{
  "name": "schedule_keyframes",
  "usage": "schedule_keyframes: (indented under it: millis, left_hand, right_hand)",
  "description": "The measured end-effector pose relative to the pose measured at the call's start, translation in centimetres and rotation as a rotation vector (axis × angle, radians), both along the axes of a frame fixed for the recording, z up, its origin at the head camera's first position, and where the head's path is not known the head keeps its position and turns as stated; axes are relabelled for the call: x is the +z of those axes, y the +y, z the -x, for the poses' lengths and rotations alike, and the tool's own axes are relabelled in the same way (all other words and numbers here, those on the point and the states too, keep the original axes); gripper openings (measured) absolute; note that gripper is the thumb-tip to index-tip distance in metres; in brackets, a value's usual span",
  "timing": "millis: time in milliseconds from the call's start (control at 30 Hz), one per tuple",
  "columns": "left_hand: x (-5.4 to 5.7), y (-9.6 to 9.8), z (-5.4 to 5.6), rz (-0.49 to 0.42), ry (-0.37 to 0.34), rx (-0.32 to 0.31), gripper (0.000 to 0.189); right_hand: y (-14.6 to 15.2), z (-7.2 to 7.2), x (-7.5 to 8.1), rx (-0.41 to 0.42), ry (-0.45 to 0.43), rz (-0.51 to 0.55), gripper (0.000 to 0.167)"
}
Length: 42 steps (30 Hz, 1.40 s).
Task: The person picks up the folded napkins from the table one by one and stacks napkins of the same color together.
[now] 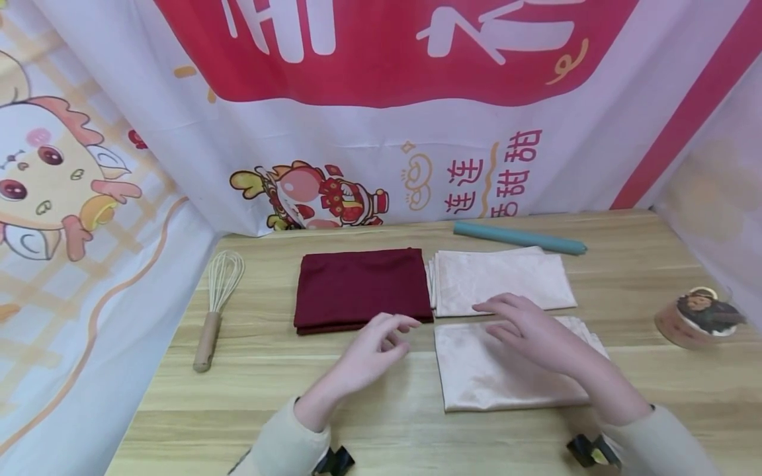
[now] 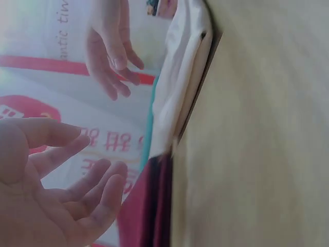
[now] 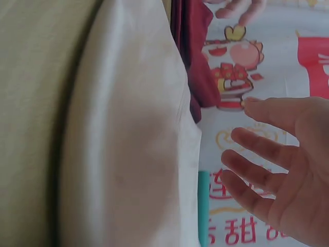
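My left hand hovers near the front right corner of a folded dark red cloth, its fingers loosely bent around nothing. Over a folded cream cloth hangs my right hand, fingers relaxed and holding nothing. A second folded cream cloth lies just behind it, beside the red one. In the left wrist view the left hand shows loosely curved fingers with air between them. The right wrist view shows the right hand with fingers spread, raised above the cream cloth.
At the left of the wooden table lies a whisk. A teal stick lies along the back, behind the cream cloths. On the right stands a pinkish round container with a dark item on top. Printed curtains enclose the table.
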<state>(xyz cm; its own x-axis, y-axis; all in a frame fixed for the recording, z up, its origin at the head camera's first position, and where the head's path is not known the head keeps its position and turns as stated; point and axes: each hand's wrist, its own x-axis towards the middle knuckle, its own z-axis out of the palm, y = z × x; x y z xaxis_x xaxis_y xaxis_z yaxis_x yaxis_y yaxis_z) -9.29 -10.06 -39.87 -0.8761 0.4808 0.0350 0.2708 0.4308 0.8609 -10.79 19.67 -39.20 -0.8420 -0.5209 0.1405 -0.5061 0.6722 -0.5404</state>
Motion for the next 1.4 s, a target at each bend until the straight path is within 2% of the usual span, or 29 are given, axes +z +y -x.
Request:
schedule_keyframes:
  millis: [167,333,400,533,667,800,1033,1167,1300,1400]
  left_hand:
    - [-0.8,1.4,-0.8,-0.029,-0.089,-0.03,0.032]
    - [-1.6,2.4,-1.0,-0.099,-0.207,-0.086,0.033]
    - [-1.9,2.8,-1.1,-0.11,-0.228,-0.1,0.033]
    - [-2.4,3.2,-1.2,-0.093,-0.261,-0.101,0.033]
    - [-2.8,3.6,-1.4,-0.062,-0.304,-0.095,0.033]
    - [-3.2,3.9,-1.2,-0.047,-0.317,-0.089,0.035]
    - [-3.5,4.4,-0.8,-0.07,-0.321,-0.085,0.039]
    - [-3.5,4.7,-0.6,-0.065,-0.32,-0.07,0.038]
    - [-3.5,5.0,-0.5,-0.067,-0.326,-0.067,0.037]
    - [-3.5,5.3,-0.4,-0.034,-0.301,-0.07,0.035]
  right_hand:
    - [2.4,-1.6,-1.0,-0.044,-0.039,0.051,0.033]
    - [4.8,-2.8,-2.1,-0.073,0.004,0.091,0.034]
    - [5.7,-3.2,-2.5,-0.087,0.029,0.107,0.033]
    - [7.5,-3.9,-3.0,-0.129,0.044,0.133,0.032]
    - [9.2,-4.4,-3.3,-0.203,0.058,0.111,0.032]
    - [10.8,-4.7,-3.5,-0.268,0.046,0.1,0.035]
    - [12.4,-4.5,-4.2,-0.325,-0.064,0.084,0.041]
    - [13.0,-4.3,-4.6,-0.306,-0.098,0.108,0.043]
    - [12.9,-4.0,-5.3,-0.256,-0.062,0.123,0.043]
    - [12.7,-3.8,-5.6,-0.233,-0.055,0.121,0.042]
